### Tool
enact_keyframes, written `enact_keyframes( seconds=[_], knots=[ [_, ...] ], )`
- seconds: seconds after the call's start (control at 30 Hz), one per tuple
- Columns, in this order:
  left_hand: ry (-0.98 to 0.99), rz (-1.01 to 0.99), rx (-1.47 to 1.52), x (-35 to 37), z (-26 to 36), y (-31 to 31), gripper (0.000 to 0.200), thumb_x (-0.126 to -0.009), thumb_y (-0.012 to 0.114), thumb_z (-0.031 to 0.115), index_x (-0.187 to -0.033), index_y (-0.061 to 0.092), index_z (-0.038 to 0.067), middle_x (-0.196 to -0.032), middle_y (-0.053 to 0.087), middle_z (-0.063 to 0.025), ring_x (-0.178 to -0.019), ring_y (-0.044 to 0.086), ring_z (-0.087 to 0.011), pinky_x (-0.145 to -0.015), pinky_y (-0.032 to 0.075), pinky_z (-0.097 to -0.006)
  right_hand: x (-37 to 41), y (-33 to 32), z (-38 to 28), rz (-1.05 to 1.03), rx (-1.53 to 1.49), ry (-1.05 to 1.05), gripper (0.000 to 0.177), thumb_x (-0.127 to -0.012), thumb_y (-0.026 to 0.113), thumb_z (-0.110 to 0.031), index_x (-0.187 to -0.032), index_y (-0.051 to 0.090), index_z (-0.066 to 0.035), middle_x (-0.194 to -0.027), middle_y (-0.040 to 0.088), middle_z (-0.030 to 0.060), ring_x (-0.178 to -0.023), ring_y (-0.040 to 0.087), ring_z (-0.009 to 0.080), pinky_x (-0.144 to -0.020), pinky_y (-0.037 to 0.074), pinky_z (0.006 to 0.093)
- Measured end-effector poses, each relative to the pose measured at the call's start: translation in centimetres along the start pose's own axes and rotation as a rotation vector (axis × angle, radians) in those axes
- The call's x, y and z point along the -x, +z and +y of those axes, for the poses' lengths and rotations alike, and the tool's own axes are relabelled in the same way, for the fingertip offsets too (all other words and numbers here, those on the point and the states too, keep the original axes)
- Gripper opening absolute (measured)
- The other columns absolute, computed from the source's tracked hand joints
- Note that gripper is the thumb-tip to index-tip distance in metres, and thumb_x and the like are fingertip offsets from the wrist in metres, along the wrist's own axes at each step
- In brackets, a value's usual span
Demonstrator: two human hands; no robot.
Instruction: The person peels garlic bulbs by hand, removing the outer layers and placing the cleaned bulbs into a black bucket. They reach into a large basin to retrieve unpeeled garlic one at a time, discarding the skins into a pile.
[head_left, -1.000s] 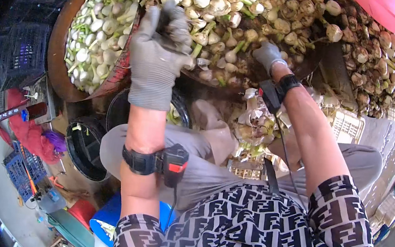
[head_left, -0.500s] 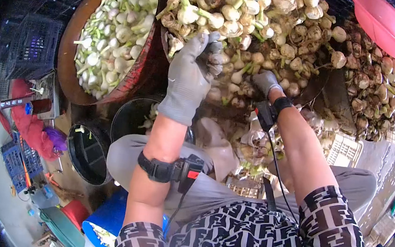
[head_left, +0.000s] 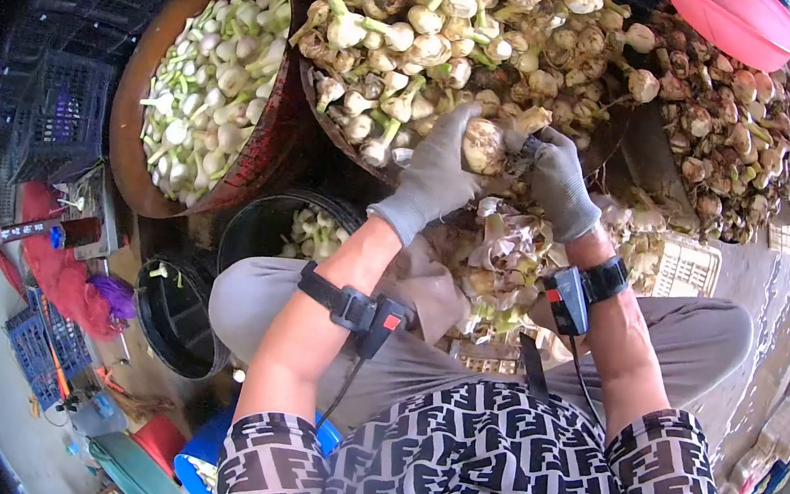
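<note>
My left hand, in a grey glove, is closed around a pale garlic bulb with some dirt on its skin. Close beside it, my right hand, also gloved, is closed with its fingers around a small dark object too hidden to name. A cut-looking garlic stem shows just above the right fingers. Both hands are at the near edge of a big heap of garlic bulbs in a wide round container. Loose peeled skins lie below the hands.
At the left stands a rusty red drum of cleaner garlic. A black bucket holds more bulbs, with another black tub nearby. Dirty garlic is piled at right under a pink basin. A blue bucket stands behind.
My left hand has come down from the heap toward the right hand and now holds a garlic bulb in front of me. The right hand has drawn back from the heap. The view has shifted slightly.
</note>
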State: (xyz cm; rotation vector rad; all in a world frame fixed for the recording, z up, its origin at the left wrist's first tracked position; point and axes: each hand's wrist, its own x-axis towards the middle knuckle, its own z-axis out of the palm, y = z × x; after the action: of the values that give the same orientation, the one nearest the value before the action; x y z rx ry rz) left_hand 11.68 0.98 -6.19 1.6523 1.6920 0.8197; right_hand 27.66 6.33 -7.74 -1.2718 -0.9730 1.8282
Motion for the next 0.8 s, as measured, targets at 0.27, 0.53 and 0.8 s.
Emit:
enact_keyframes(
  seconds=[0.27,0.53,0.8],
  knots=[
    [0.000,-0.033,0.195,0.0,-2.1,0.6,0.076,-0.055,0.076,0.004,-0.121,0.039,0.005,-0.115,0.050,-0.0106,-0.110,0.046,-0.0190,-0.097,0.034,-0.0280,1.6,0.0,-1.1,-0.129,-0.115,0.049,0.021,-0.084,0.058,-0.015,-0.097,0.060,0.001,-0.086,0.061,0.0025,-0.075,0.057,0.0106,-0.063,0.047,0.0229],
    [-0.032,-0.081,0.097,0.5,0.3,-0.8,0.077,-0.054,0.076,0.004,-0.121,0.040,0.005,-0.117,0.049,-0.0135,-0.112,0.046,-0.0238,-0.097,0.035,-0.0304,1.9,0.5,-0.9,-0.036,0.039,0.037,0.019,-0.080,0.062,-0.016,-0.090,0.062,0.000,-0.074,0.060,0.0002,-0.061,0.052,0.0075,-0.055,0.043,0.0229],
    [-0.159,-0.147,0.522,0.4,0.1,-1.1,0.057,-0.070,0.073,0.018,-0.116,0.045,0.000,-0.099,0.058,-0.0077,-0.091,0.055,-0.0166,-0.083,0.044,-0.0272,1.4,-0.9,-0.4,-0.179,0.065,-0.041,0.020,-0.078,0.063,-0.011,-0.094,0.062,0.002,-0.078,0.062,0.0003,-0.067,0.055,0.0076,-0.061,0.046,0.0218]
  ],
)
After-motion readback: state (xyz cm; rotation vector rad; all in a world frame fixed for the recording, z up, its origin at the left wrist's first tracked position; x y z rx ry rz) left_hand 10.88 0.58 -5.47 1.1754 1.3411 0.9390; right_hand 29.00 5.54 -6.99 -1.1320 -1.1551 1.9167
